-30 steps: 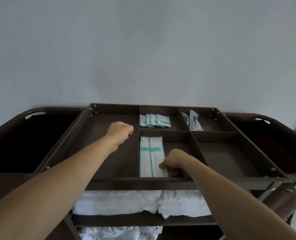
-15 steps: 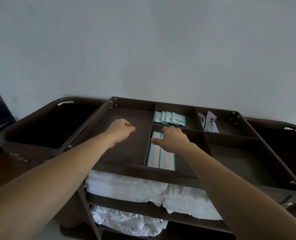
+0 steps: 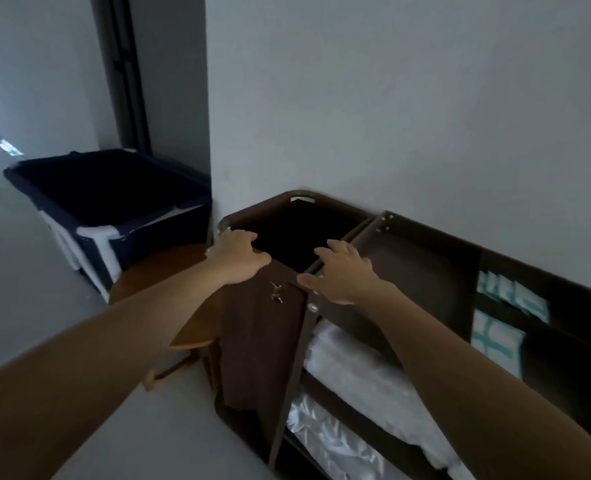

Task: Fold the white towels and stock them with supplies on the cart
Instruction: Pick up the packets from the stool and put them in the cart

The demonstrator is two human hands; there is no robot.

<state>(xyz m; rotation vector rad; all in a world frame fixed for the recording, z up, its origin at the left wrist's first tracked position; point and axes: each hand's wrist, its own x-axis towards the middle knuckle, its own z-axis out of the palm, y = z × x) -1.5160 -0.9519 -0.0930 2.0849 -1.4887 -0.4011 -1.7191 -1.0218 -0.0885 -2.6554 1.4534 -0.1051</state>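
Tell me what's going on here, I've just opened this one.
A person stands at the end of a brown cart. Their left hand grips the rim of its end bag, while the right hand, spread open, rests on the top tray's corner. White towels lie on the shelves below, and teal-and-white packets sit in tray compartments. Neither hand holds a towel or packet.

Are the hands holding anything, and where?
The left hand grips the cart by the near rim of its end bin. The right hand lies open on the tray corner, holding nothing.
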